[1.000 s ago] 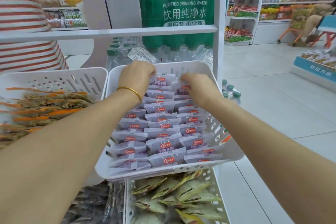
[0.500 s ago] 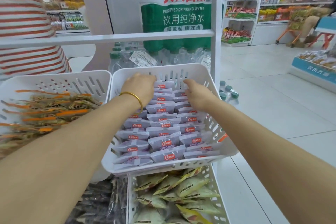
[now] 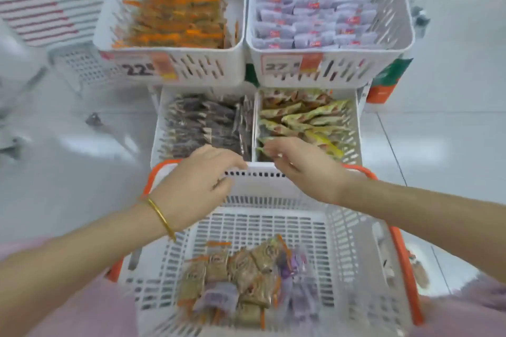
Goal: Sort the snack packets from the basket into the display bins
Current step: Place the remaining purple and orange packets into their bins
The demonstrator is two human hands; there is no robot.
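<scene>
A white basket (image 3: 342, 230) with orange handles sits low in the head view. It holds a loose pile of mixed snack packets (image 3: 241, 279), brown, orange and purple. Beyond it stand four white display bins. One holds orange-brown packets (image 3: 175, 8), another purple-white packets (image 3: 315, 11). The lower two hold dark packets (image 3: 197, 123) and green-yellow packets (image 3: 306, 117). My left hand (image 3: 202, 175) hovers over the basket's far rim, fingers loosely curled, with nothing seen in it. My right hand (image 3: 304, 169) reaches over the same rim, its fingertips at the near edge of the green-yellow packets. The frame is blurred.
Price labels (image 3: 145, 67) hang on the fronts of the two upper bins. A person in a red-striped top (image 3: 46, 0) stands at the upper left. Pale tiled floor (image 3: 451, 131) lies to the right of the bins.
Both hands left the purple-white packets in the upper right bin and came down to the basket's far rim. The camera tilted sharply down, so the basket now shows.
</scene>
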